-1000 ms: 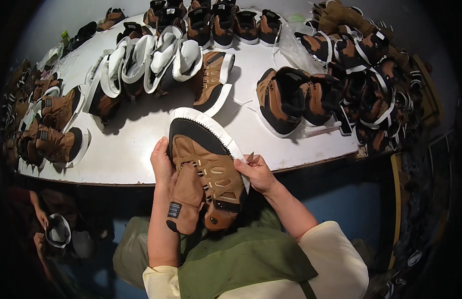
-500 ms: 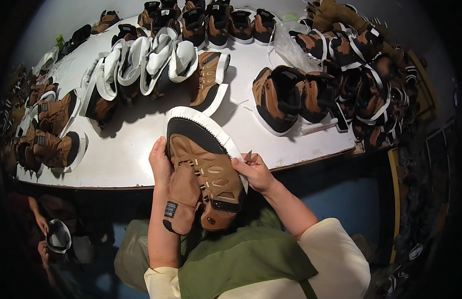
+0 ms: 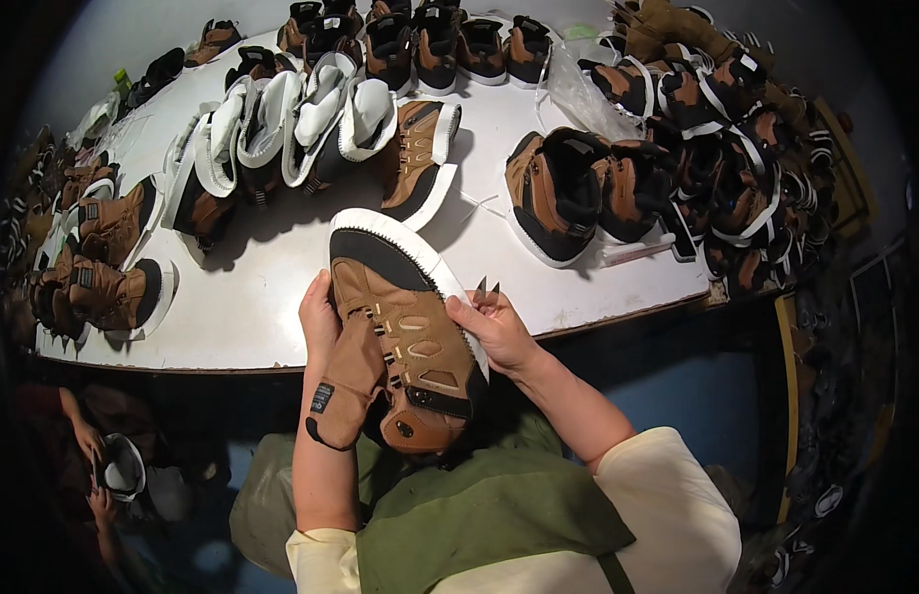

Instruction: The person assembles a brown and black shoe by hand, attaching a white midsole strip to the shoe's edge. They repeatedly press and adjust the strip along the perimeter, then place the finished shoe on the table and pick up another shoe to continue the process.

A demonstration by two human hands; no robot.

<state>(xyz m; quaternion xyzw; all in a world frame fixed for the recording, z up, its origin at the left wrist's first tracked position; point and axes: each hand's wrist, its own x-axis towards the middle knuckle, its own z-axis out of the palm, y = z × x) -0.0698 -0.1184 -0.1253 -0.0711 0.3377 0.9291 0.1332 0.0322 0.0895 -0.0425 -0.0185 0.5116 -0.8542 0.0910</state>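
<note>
Since the previous frames I see little change: the brown boot [image 3: 405, 342] has tilted slightly and remains held over the near edge of the white tabletop [image 3: 271, 297]. My left hand [image 3: 319, 322] grips its left side; my right hand [image 3: 494, 332] closes on the white sole edge while pinching small pointed snips [image 3: 486, 288]. Upper: matte suede-like leather, black toe band, loose tongue. Work remains at the same spot. Boot rows [image 3: 311, 129] lie beyond.

Brown boots [image 3: 568, 188] crowd the white table [image 3: 261, 287] in rows.
</note>
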